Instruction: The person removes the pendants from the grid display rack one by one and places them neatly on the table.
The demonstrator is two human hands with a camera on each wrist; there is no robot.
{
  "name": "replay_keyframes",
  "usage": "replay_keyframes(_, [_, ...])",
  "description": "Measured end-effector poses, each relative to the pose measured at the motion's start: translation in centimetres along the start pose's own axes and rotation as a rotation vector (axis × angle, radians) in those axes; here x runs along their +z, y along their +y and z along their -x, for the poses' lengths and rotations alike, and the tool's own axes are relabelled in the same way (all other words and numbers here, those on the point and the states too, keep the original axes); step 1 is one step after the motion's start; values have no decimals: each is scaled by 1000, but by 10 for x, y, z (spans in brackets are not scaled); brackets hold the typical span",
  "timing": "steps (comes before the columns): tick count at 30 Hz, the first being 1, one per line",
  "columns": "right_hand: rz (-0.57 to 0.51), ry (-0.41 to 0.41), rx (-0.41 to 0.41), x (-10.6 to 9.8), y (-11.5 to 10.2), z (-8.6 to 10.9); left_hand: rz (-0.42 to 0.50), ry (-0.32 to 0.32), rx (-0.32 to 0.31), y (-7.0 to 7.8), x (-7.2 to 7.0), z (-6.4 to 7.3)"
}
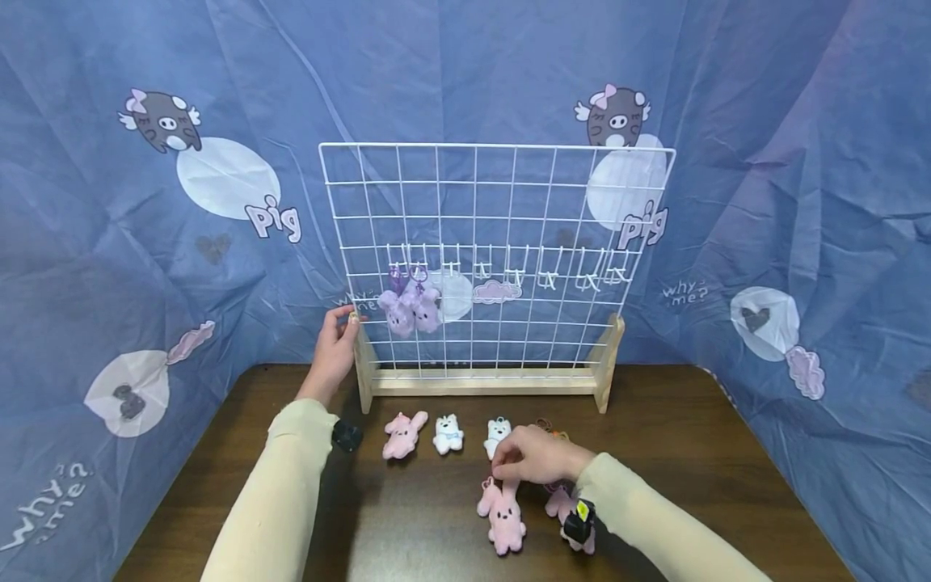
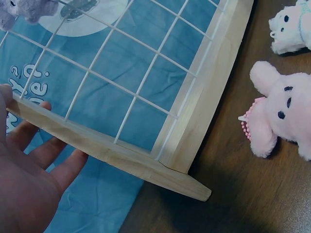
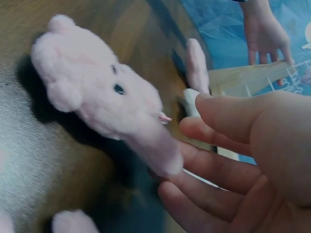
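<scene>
My left hand point(image 1: 336, 353) grips the upright wooden side post point(image 2: 116, 150) of a white wire grid rack point(image 1: 475, 218), thumb on one face, fingers behind. Near the front, my right hand point(image 1: 541, 455) is over the ears of a pink bunny plush keychain point(image 1: 506, 521) lying on the table. In the right wrist view, one ear of that plush point(image 3: 87, 73) reaches the fingertips, while thumb and forefinger stand apart. Two purple plush keychains point(image 1: 410, 313) hang from hooks at the rack's left.
Behind my right hand lies a white plush point(image 1: 498, 436), with another white plush point(image 1: 448, 435) and a pink plush point(image 1: 403, 436) farther left. More pink plush point(image 1: 560, 503) lies partly under my right wrist. Several white hooks point(image 1: 549, 280) line the grid. Blue printed cloth point(image 1: 465, 73) surrounds the brown table point(image 1: 407, 517).
</scene>
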State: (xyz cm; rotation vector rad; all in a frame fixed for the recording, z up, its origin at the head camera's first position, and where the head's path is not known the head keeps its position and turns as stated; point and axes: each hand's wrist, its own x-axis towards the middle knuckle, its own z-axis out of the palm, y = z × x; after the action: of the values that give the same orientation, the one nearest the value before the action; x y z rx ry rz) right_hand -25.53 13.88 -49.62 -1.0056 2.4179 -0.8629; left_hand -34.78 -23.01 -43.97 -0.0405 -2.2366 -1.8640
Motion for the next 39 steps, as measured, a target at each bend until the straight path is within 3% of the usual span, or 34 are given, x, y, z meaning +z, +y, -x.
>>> replay_keyframes(3, [32,31,-33,-8,1,1,-6,15,24,-16,0,-8])
replay_keyframes(7, [66,78,-49,-19,4,1,-17,18,22,-17,0,-9])
replay_keyframes(12, [46,131,1,-37,2,0,-8,-6,2,-1,-1,-1])
replay_keyframes(17, [8,233,27,-53,-4,-2,-22,-25,0,14,-1,7])
replay_keyframes(26, [-34,415,1,-77,-25,-13,-38,13,20,-16,-1,-7])
replay_keyframes(39, [-109,520,-23,-88,-45,-39,-51,31,40,-19,0,-9])
